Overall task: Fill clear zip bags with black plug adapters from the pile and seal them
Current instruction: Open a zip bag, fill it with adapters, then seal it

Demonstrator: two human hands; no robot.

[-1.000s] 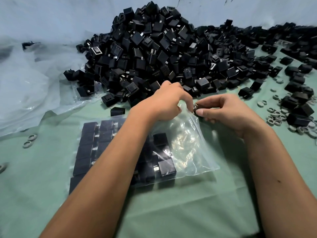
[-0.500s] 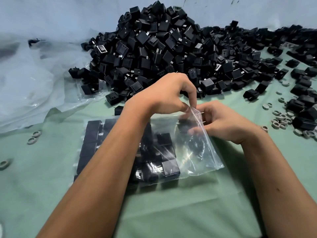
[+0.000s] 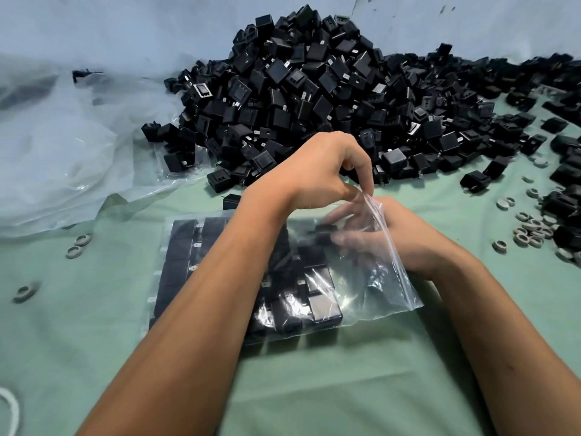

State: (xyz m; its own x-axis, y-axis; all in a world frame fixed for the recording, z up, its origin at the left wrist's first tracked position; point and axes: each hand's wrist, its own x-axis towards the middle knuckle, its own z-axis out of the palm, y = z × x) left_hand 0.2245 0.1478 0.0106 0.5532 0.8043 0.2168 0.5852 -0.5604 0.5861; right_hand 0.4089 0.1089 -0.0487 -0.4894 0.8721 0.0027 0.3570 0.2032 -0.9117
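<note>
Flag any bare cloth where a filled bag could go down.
Bare green cloth lies near the person, between the forearms below the zip bag, and at near left around a few scattered rings. Crowded: the adapter pile behind, loose adapters and rings at right, crumpled plastic sheeting far left.

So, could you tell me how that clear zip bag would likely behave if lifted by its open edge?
The zip bag looks floppy: its film creases where the left hand pinches it. It probably sags, since adapters fill one end.
</note>
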